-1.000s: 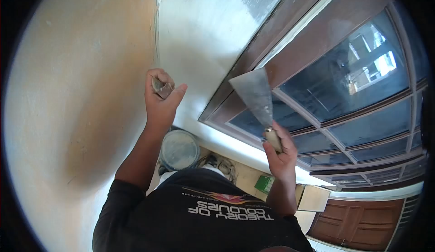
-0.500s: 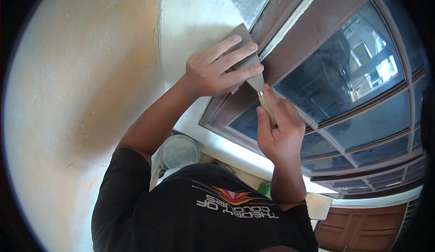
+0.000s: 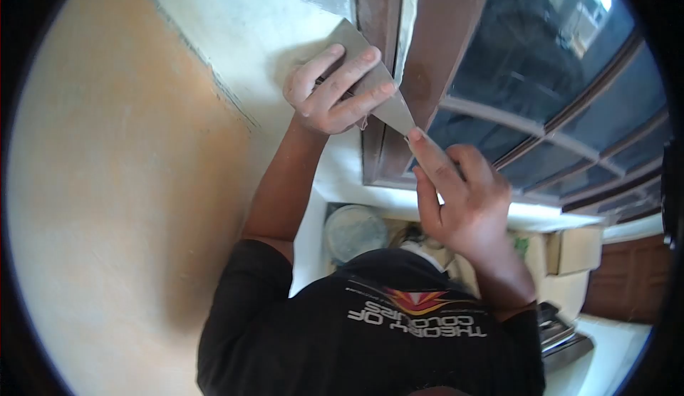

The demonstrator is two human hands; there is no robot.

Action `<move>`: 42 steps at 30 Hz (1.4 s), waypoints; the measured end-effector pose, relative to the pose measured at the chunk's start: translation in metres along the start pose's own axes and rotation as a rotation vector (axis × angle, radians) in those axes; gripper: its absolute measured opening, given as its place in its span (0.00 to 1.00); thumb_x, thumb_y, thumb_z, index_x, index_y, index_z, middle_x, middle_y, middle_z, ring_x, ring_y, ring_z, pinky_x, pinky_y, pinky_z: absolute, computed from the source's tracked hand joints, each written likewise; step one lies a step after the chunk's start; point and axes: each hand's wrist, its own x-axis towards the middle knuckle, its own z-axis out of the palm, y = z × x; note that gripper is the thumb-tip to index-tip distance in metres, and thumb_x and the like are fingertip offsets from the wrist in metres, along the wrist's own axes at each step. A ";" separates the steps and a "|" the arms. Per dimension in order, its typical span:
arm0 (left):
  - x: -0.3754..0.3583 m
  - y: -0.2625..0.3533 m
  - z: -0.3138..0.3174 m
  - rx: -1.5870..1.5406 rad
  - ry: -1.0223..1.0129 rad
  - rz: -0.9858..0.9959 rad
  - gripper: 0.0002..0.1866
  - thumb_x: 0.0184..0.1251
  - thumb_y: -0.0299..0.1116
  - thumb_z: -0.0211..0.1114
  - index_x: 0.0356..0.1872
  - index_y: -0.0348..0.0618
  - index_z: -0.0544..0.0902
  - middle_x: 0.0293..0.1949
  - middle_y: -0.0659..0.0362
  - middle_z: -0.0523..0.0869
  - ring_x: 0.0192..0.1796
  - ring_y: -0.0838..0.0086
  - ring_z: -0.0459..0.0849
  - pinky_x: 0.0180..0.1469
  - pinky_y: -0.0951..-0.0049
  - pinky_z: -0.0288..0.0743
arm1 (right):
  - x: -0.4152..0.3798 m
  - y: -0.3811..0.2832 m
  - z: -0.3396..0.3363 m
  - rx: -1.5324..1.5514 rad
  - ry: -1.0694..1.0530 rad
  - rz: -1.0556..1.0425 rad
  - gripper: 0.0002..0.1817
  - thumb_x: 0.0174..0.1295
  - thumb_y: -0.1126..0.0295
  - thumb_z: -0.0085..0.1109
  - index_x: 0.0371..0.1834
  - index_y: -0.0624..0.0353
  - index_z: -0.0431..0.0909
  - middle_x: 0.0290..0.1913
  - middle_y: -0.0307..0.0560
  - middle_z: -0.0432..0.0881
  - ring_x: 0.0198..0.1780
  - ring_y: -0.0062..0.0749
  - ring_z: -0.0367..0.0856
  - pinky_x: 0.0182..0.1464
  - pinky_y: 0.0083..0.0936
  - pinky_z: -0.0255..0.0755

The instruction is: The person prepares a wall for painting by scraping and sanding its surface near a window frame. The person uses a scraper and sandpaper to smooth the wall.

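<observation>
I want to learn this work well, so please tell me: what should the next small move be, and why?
Probably, slide the left hand off the scraper: its fingers lie over part of the blade, while the right hand seems to grip the narrow end firmly.

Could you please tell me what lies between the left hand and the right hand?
In the head view, the scraper blade lies between left hand and right hand.
</observation>
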 end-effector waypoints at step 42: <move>-0.009 -0.009 0.009 -0.178 -0.047 0.090 0.28 0.78 0.58 0.43 0.59 0.45 0.76 0.56 0.32 0.79 0.59 0.35 0.78 0.60 0.41 0.72 | 0.001 -0.012 -0.001 0.098 -0.002 0.117 0.26 0.50 0.78 0.66 0.57 0.52 0.82 0.26 0.41 0.67 0.20 0.29 0.72 0.22 0.27 0.70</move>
